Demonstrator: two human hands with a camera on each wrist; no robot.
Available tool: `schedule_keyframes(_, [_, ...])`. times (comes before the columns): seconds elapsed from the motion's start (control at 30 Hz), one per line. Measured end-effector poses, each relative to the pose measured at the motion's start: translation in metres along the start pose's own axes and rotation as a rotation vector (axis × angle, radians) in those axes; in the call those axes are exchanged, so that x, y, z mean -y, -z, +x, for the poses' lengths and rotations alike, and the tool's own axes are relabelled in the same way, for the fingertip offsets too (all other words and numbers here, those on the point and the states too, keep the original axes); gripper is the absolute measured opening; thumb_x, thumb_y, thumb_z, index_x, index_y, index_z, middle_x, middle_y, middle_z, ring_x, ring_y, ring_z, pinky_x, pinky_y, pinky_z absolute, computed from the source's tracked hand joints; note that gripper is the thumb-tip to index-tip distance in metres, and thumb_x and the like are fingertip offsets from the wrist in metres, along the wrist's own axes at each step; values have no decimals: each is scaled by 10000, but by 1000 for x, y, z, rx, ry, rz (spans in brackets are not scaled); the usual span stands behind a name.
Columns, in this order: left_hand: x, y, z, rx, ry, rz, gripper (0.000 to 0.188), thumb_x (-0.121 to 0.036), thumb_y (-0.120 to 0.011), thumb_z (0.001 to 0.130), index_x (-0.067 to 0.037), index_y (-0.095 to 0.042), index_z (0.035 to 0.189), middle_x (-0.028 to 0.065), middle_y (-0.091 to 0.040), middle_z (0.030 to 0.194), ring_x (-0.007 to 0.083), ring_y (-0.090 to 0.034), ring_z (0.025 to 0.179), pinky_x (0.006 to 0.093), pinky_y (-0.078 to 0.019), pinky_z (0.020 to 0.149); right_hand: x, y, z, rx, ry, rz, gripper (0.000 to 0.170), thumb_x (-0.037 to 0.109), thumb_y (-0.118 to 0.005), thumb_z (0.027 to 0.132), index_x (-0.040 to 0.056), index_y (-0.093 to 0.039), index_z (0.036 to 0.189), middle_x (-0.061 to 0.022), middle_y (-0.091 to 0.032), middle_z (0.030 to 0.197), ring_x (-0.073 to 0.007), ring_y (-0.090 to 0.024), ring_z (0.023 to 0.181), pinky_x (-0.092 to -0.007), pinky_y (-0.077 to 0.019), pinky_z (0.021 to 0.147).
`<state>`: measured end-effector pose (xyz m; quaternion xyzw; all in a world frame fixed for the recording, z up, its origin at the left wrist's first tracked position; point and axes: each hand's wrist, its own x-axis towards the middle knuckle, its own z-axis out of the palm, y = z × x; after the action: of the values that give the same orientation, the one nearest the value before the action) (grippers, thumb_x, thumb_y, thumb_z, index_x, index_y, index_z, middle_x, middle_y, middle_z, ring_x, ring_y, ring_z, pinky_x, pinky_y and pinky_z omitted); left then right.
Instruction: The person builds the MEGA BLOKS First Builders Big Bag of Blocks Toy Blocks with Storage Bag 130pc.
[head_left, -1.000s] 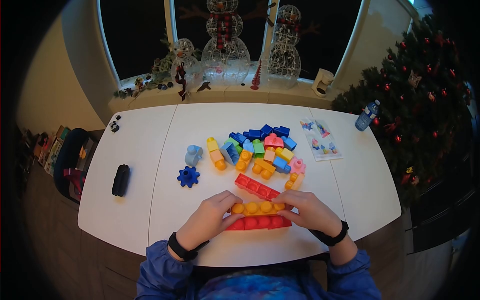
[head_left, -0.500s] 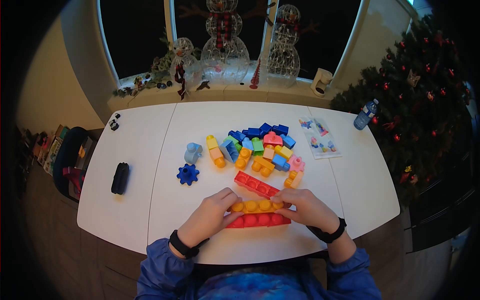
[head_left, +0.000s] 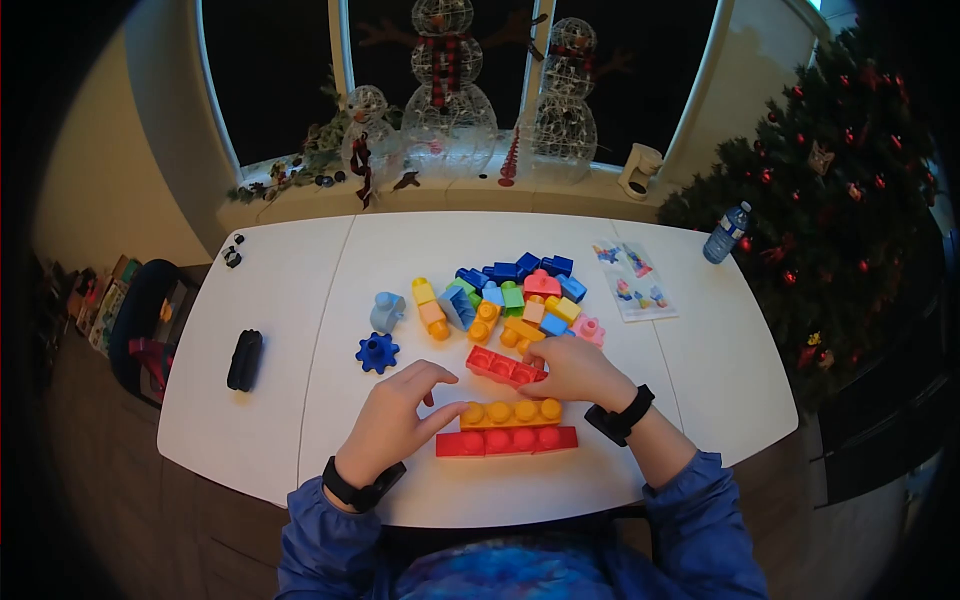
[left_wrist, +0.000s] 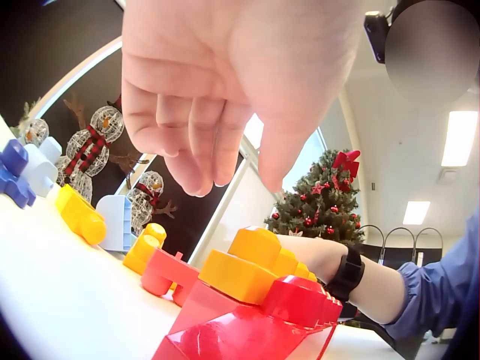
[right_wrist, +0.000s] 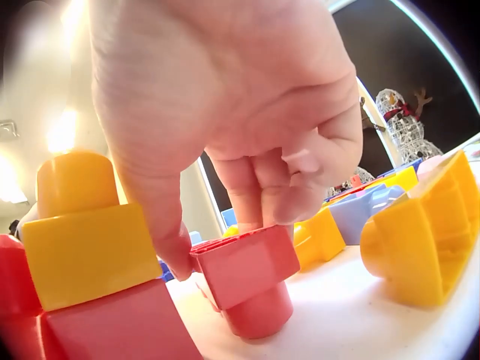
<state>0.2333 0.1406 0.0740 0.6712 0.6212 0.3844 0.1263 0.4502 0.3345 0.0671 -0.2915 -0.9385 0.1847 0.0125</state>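
Red upside-down brick pinched by right hand; left hand loosely spread beside yellow brick; bottle label unreadable.

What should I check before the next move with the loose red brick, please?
1. Right hand gripping the loose red brick: ok, pinched near one end.
2. Loose brick studs-up, if it is to be stacked that way: not ok, hollow side up.
3. Left hand off the bricks: ok, open with a gap below.
4. Orange brick sitting on red: ok.
5. Orange brick pressed fully home: cannot tell.
6. Picture sheet uncovered: ok.
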Motion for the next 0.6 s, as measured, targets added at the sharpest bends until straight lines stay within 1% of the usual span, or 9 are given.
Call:
schedule_keyframes(0.07, [1,3,1,-10,-1,4,324,-163,-823,861,-39,-668,1117,97,-684,1028,208,-652,765,299,-527,662,12,11,2,82,-124,0,419,362,-826,805,49,-730,1067,-107,-741,1001,-274,-702,928,-375,-543,779])
schedule_keyframes(0.17, [2,7,3,-23,-35,33,376,-138,-827,848,-55,-672,1180,106,-682,1110,214,-658,825,297,-537,676,3,16,0,-61,-75,134,369,310,-777,844,28,-731,1077,-116,-734,947,-275,-687,924,-364,-530,801])
schedule_keyframes(0.27, [-6,6,11,-168,-203,126,481,-110,-846,813,-91,-668,1260,108,-664,1227,235,-658,899,308,-552,718,7,30,-12,-259,60,208,331,271,-715,918,11,-724,1122,-119,-721,943,-250,-669,894,-347,-517,816])
schedule_keyframes(0.37, [-11,5,18,-240,-305,265,573,-93,-861,782,-128,-658,1317,109,-634,1312,257,-654,957,322,-560,762,15,44,-23,-158,58,453,296,228,-624,1005,0,-714,1172,-110,-703,976,-208,-637,878,-321,-501,815])
schedule_keyframes(0.47, [-8,3,22,-295,-431,325,556,-90,-865,771,-145,-672,1289,103,-651,1283,271,-655,947,332,-555,776,19,40,-35,-80,134,649,294,226,-567,1060,6,-703,1199,-70,-702,986,-141,-622,893,-282,-492,812])
schedule_keyframes(0.57, [-9,2,15,-226,-485,303,498,-79,-860,768,-139,-695,1234,98,-674,1218,269,-661,915,336,-553,754,22,34,-45,-17,115,815,307,234,-539,1080,11,-691,1227,-31,-704,986,-108,-614,875,-261,-497,797])
schedule_keyframes(0.6, [-10,2,13,-230,-491,291,479,-76,-860,765,-126,-700,1214,97,-681,1188,267,-664,898,334,-553,741,25,37,-49,17,56,824,310,236,-532,1084,12,-689,1230,-22,-703,991,-98,-610,865,-259,-500,788])
